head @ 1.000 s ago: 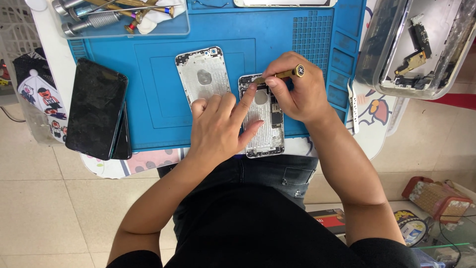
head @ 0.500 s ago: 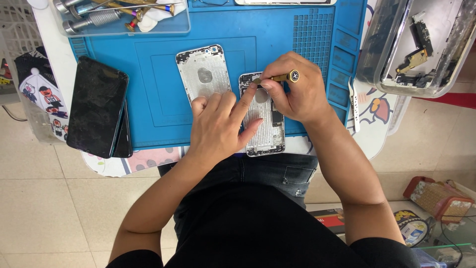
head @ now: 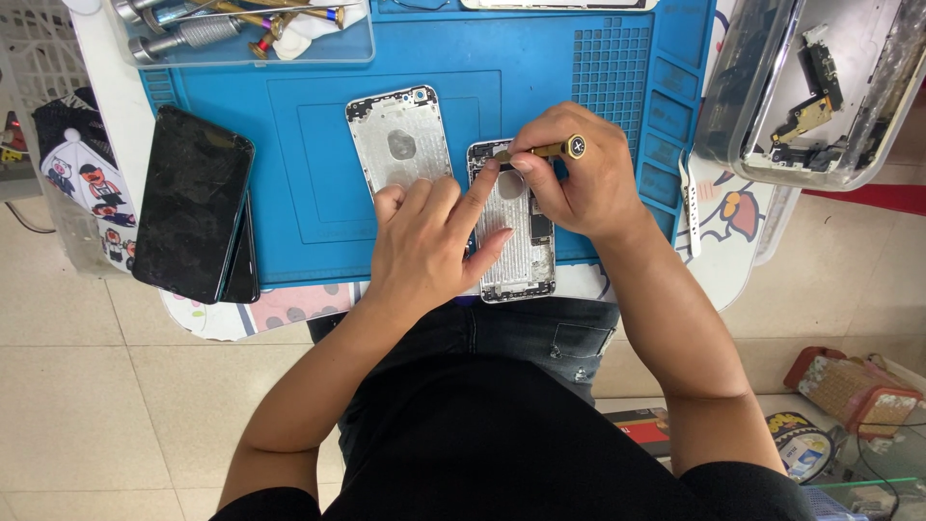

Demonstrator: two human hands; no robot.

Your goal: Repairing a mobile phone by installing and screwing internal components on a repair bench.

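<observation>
head view, looking straight down (close)

Opened silver phone shell (head: 516, 241) lies flat beneath a brass screwdriver (head: 540, 150).

Your left hand (head: 424, 246) lies palm down, wrist straight, with the forearm running up from the lower left. Its fingers are spread slightly; the index finger is extended forward and to the right, its tip close to the right thumb, while the remaining fingers rest flat and relaxed. Your right hand (head: 579, 178) is curled into a loose fist, knuckles facing up, with thumb and index fingertip pinched together at its left side in a precision grip. The right wrist is bent inward, and the right forearm descends to the lower right toward the elbow. Both forearms are bare and converge forward, the hands nearly touching.
</observation>
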